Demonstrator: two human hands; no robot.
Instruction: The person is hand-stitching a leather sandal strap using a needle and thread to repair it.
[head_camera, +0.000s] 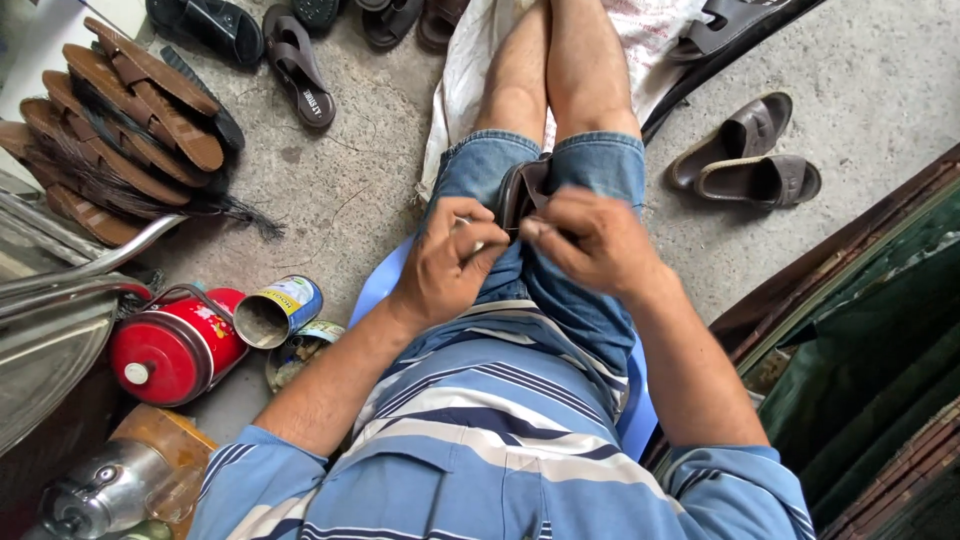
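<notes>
**Strap work on a brown sandal, held at the knees**

Head view: brown sandal (522, 190) wedged between the knees. Left hand (445, 262) and right hand (590, 238) both pinch its strap edge. Judged mid-fitting; a firm, steady two-hand grip matters. Sandal pair (748, 155) on the floor (340, 190).

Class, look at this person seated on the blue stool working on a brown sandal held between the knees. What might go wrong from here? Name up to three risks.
1. The brown sandal is only wedged between the knees, so it may slip while the left hand and right hand work on it.
2. The open tin can lies tipped beside the red canister, near the left elbow; a nudge might roll it or spill whatever is inside.
</notes>
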